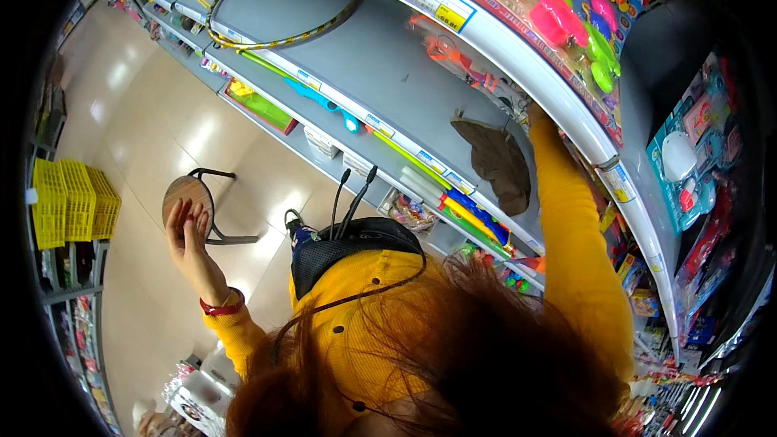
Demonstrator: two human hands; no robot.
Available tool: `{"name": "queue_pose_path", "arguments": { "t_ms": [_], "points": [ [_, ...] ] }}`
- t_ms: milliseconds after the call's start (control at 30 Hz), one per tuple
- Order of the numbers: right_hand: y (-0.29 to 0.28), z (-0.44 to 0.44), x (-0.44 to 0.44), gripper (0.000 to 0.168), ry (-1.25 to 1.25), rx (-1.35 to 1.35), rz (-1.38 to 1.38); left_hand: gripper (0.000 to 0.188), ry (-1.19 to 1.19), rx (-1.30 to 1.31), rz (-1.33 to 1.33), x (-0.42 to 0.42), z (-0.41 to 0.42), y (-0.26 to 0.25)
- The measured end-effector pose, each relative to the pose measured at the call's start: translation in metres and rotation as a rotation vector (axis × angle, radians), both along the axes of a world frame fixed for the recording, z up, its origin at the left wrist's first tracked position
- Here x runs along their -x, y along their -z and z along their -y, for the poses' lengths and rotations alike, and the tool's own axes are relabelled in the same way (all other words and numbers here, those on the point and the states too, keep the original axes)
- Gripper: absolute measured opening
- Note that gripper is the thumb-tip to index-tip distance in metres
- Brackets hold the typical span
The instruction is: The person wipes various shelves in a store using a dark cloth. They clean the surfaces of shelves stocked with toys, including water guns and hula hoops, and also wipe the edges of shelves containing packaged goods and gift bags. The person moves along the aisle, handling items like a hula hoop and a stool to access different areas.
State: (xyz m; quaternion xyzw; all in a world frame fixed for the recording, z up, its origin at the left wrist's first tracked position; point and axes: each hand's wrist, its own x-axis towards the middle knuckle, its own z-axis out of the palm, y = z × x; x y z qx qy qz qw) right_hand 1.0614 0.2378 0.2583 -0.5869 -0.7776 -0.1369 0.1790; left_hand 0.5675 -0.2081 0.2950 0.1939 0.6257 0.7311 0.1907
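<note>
My left hand hangs free over the floor in front of a round wooden-topped stool, its fingers apart and nothing in it. My right arm reaches onto the grey metal shelf, and my right hand is at the near end of some clear-bagged orange and white toys. The shelf's upper edge partly hides that hand, so its hold cannot be made out. A crumpled dark brown cloth lies beside my right forearm. A yellow-and-black hoop rests farther along the same shelf.
A white curved shelf edge runs above my right arm, with carded colourful plastic toys over it. Lower shelves hold a blue toy and colourful tubes. Yellow plastic baskets stand at the left. Wrapped goods lie near my left elbow.
</note>
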Motion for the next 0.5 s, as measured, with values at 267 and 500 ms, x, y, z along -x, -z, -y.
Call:
{"name": "queue_pose_path", "arguments": {
  "t_ms": [267,500],
  "points": [
    [-0.013,0.090,0.055,0.060,-0.188,-0.038,0.249,0.030,0.014,0.018,0.053,0.013,-0.015,0.011],
    [0.035,0.052,0.007,0.036,-0.018,0.220,-0.074,0.032,0.311,-0.015,0.001,0.000,-0.081,-0.010]
  ]
}}
